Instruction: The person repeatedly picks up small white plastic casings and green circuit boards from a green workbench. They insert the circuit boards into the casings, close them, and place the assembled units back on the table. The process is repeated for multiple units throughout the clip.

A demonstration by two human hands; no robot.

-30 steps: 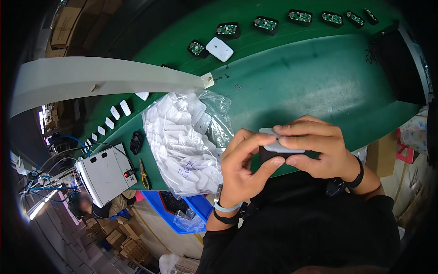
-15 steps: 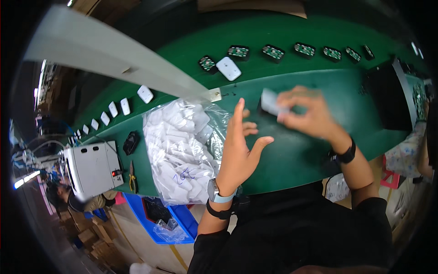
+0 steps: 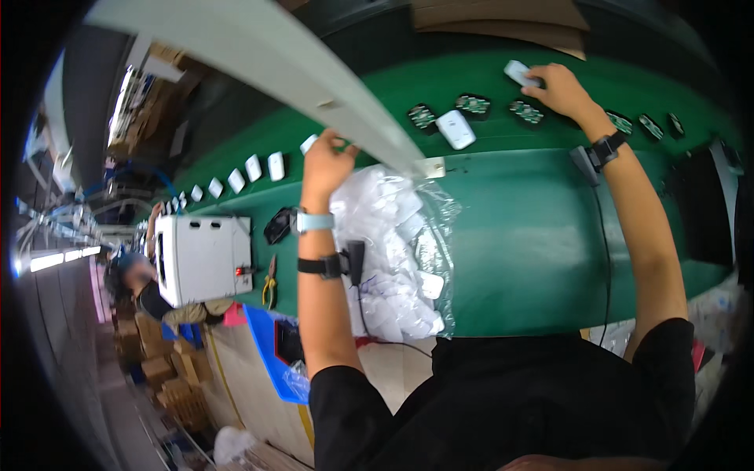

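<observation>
My right hand reaches over the green belt at the far right, its fingers closed on a white rectangular device. Just nearer than that device lies an open black case with a green circuit board. My left hand is over the belt by the slanted post, with its fingers bent. A white piece shows beside its knuckles, partly hidden by the hand; whether the fingers hold it is unclear. Below the left hand, a clear bag of white plastic covers lies on the green table.
Several white devices line the belt leftward. More open cases and a white device lie right of the slanted post. Pliers and a white machine are left. A blue bin stands below.
My right hand has carried the white device from above the table up to the belt. My left hand has moved left to the belt, its fingers now bent. The view has shifted left.
</observation>
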